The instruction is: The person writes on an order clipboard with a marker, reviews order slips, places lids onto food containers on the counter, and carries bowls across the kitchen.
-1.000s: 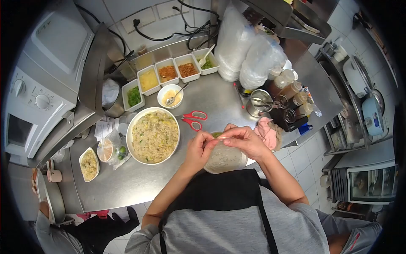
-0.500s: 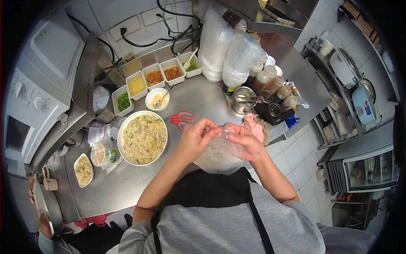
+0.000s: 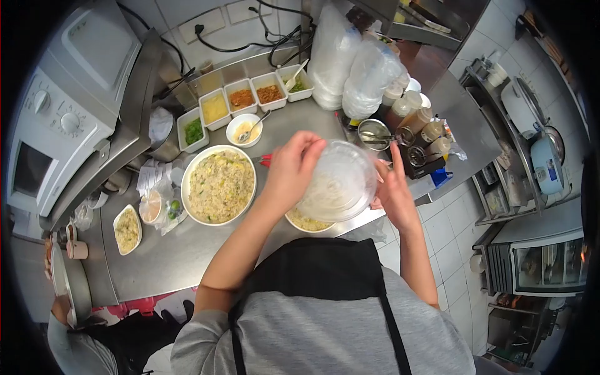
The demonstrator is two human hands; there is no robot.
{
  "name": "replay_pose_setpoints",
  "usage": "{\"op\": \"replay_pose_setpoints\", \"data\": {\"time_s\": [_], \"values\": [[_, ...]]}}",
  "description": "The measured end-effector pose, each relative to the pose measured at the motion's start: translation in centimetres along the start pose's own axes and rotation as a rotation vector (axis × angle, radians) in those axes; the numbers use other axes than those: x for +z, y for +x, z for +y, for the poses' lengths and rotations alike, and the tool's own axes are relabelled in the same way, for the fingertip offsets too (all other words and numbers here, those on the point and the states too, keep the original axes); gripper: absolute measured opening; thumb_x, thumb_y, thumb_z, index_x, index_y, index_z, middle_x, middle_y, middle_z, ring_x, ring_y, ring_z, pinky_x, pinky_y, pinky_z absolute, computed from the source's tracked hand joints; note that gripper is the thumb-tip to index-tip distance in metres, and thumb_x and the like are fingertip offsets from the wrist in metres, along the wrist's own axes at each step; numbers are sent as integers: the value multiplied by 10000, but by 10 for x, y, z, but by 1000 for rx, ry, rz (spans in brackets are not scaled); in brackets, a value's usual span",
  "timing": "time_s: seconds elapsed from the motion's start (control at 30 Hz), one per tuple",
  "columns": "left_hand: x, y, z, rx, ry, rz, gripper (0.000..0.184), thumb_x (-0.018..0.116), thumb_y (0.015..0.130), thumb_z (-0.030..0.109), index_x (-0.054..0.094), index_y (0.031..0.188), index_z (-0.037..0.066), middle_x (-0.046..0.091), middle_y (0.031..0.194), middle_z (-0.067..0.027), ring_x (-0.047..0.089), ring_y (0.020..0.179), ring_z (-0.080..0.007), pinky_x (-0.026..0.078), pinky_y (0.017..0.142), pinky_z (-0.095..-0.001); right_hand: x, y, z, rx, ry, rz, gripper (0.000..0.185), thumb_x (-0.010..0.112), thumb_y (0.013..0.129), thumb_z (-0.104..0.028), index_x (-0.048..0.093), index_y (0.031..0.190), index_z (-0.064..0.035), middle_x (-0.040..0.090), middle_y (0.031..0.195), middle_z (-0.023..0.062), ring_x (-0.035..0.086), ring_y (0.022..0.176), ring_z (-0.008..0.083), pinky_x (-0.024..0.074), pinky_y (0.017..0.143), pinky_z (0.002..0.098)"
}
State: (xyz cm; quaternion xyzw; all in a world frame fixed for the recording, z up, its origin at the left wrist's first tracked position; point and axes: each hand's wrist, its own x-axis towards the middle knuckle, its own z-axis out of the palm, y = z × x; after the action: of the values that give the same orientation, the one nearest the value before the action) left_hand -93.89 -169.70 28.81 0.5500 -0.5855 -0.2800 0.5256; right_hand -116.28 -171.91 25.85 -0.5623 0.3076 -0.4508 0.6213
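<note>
A clear round plastic lid point(image 3: 340, 181) is held up, tilted, between my hands. My left hand point(image 3: 297, 167) has its fingers pressed together at the lid's left edge. My right hand point(image 3: 397, 195) is beside the right edge, fingers apart and pointing upward. Below the lid, partly covered by it, stands a bowl of rice point(image 3: 307, 223) close to the apron. A large white bowl of fried rice point(image 3: 219, 185) is left of my left forearm. Red-handled scissors point(image 3: 265, 160) lie behind my left hand, mostly hidden.
Trays of toppings point(image 3: 240, 97) line the back, with a small white bowl point(image 3: 244, 130) before them. Wrapped plastic containers point(image 3: 365, 78), sauce bottles point(image 3: 419, 119) and a steel pot point(image 3: 374, 134) stand back right. An oval rice dish point(image 3: 127, 230) is left. Another person's arm point(image 3: 60, 309) shows lower left.
The lid has risen and moved forward from near the apron, uncovering part of the rice bowl. My hands have moved apart; my right hand's fingers have opened.
</note>
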Motion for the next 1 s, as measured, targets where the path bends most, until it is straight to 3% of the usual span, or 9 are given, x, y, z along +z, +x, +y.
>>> {"op": "replay_pose_setpoints", "data": {"time_s": [0.07,0.2,0.33,0.5,0.63,0.73,0.83,0.9,1.0], "values": [[7,4,2,73,93,-56,208,606,858,159,580,993,4,581,763,-62,542,682,-124,443,632,-260,29,12,-16,-31,226,25,636,467,912,-79,82,1419,-89,521,1114,130,547,964,176,466,803,302],[7,14,-2,347,244,-250,192,624,817,145,637,959,17,600,804,-115,592,713,-244,465,647,-328,41,24,-8,-173,-343,-10,617,473,873,49,142,1380,-64,527,865,52,500,604,65,419,517,192],[-3,15,-1,447,267,-454,148,620,797,102,656,910,13,610,827,-120,599,726,-289,477,662,-366,45,21,-12,-148,-427,-26,616,492,864,45,158,1372,-56,533,845,71,521,635,73,426,534,207],[-5,12,-8,474,326,-452,184,615,781,54,644,956,6,612,854,-126,606,747,-283,494,657,-352,49,24,-5,-231,-556,-24,607,531,834,53,221,1347,-43,539,841,86,536,626,84,426,537,212],[-11,13,-15,583,258,-330,252,570,798,9,612,1046,11,620,947,-138,621,806,-263,505,660,-331,36,27,-17,-109,-475,-10,444,551,827,46,398,1240,-8,558,852,43,543,679,85,433,566,204],[-33,3,-42,224,244,-136,269,515,852,19,578,1113,17,605,1085,-124,619,900,-227,501,747,-309,-7,34,17,-59,-321,81,289,572,830,23,532,1115,0,592,880,9,536,703,62,437,592,206],[-37,-28,-84,-137,-25,34,274,456,925,146,568,1119,-13,590,1116,-153,580,1008,-244,450,839,-315,-25,22,76,-57,-217,203,154,594,840,-20,621,991,-25,637,912,1,540,722,35,441,648,201],[-17,-56,-122,-314,-270,149,362,412,952,247,563,1123,-34,589,1120,-152,568,1018,-221,430,867,-307,-16,15,107,19,-216,187,140,590,844,-32,635,976,-18,639,852,-20,564,722,52,448,642,208],[-1,-74,-127,-490,-557,201,474,370,964,351,555,1134,-50,590,1116,-153,557,1021,-207,407,894,-298,25,17,109,-9,-354,196,178,563,864,-41,623,1030,-15,646,910,20,586,792,75,464,716,208]]}}
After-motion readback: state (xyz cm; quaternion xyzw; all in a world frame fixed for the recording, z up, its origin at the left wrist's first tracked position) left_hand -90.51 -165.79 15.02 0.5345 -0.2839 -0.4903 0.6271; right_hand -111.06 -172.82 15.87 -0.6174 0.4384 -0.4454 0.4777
